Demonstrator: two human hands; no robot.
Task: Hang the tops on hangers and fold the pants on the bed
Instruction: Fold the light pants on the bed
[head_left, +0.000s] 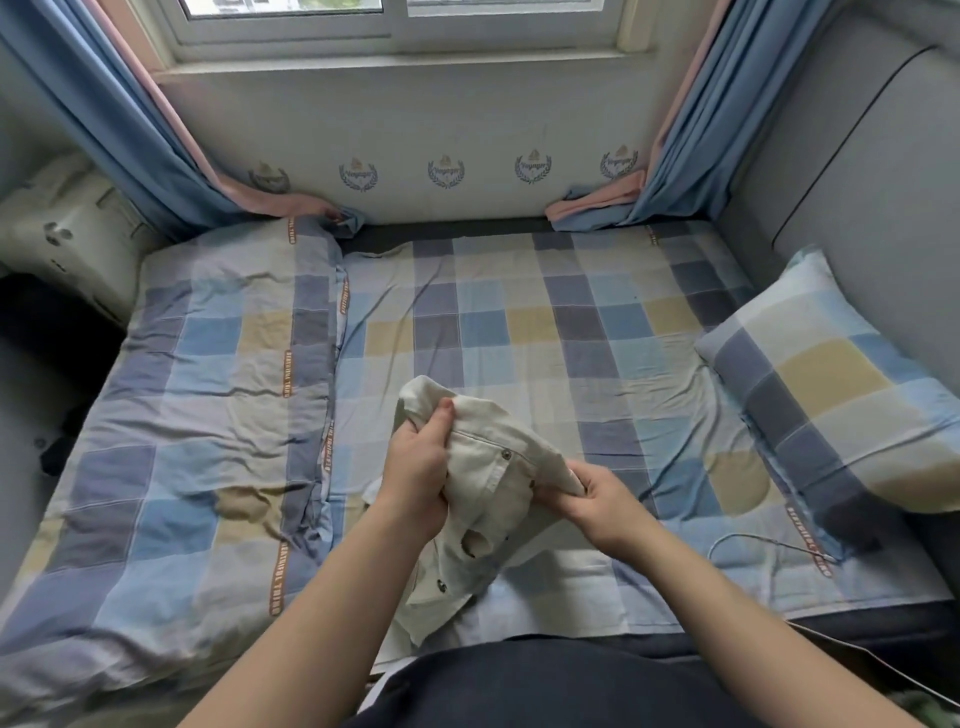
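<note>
Gripping a cream-coloured, buttoned cotton garment (488, 467) in both hands, the person holds it bunched above the near edge of the bed (545, 322), whose sheet is checked in blue, grey and yellow. The left hand (415, 470) has fingers and thumb curled tight round a wad of cloth at the garment's far upper part. The right hand (602, 501) pinches a hem or band edge just to the right, fingers curled under it. The lower part hangs crumpled toward the person's dark clothing at the near edge. The chief risk is wrong sorting: crushed like this, the piece does not plainly show whether it is a top or a pair of pants, so it could be folded when it should be hung, and no hanger is in view. With the hands close together on gathered cloth, a shake-out may leave a sleeve or leg twisted inside, and a fold would then set creases. The hanging tail could slip off the near edge once one hand lets go. A thin pale cable (753, 536) lies looped on the sheet at near right, beside the checked pillow (831, 374), and cloth spread that way may snag it. The rumpled checked duvet (208, 389) at left leaves only the middle flat.
</note>
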